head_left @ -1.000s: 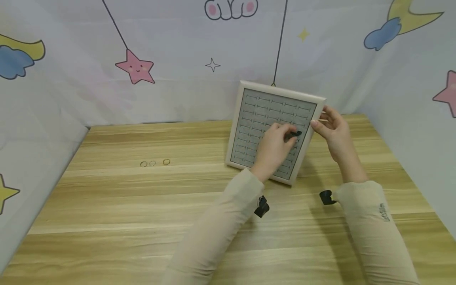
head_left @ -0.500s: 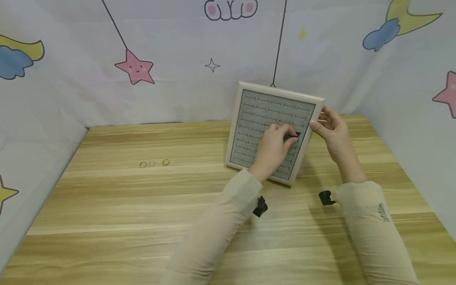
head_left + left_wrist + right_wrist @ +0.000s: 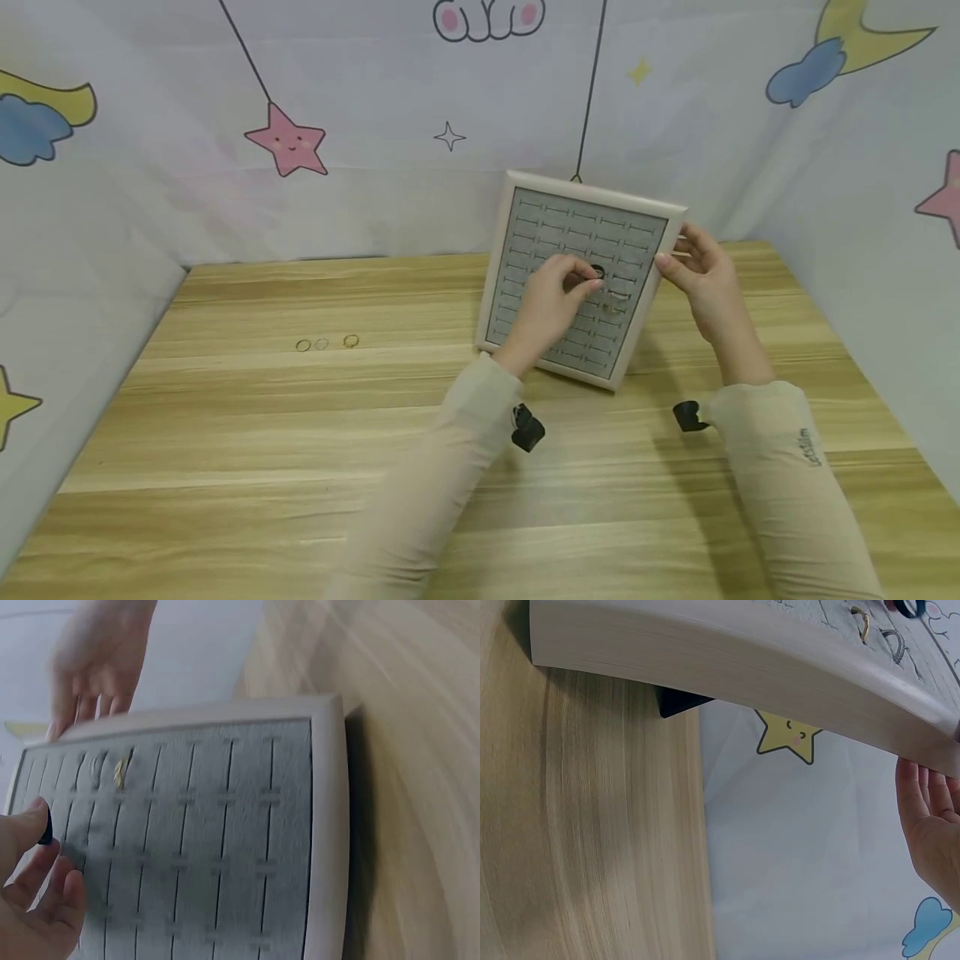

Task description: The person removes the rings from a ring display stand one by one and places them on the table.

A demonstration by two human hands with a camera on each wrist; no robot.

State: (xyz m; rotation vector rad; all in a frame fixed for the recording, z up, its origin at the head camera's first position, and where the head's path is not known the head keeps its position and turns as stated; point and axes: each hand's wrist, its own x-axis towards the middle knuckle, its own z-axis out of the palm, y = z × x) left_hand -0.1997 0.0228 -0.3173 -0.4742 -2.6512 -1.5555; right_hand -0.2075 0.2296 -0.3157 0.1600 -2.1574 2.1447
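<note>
My left hand (image 3: 546,307) pinches a black ring (image 3: 597,272) between thumb and fingertips, close in front of the slotted grey face of a ring display board (image 3: 551,218). In the left wrist view, the black ring (image 3: 46,829) stands edge-on at the thumb tip. The board leans back in its pale frame. Two rings sit in slots of its right column: a silver ring (image 3: 618,295) and, just below, a gold ring (image 3: 612,309). My right hand (image 3: 711,283) grips the frame's right edge, thumb in front and fingers behind.
Three thin rings lie on the wooden table (image 3: 247,433) at left, among them a gold ring (image 3: 351,341). Behind the board hangs a white patterned curtain (image 3: 375,200). A black piece (image 3: 679,701) shows under the frame in the right wrist view.
My left hand has drawn back leftward from the board's right column with the black ring, uncovering the silver and gold rings. My right hand keeps its grip on the frame.
</note>
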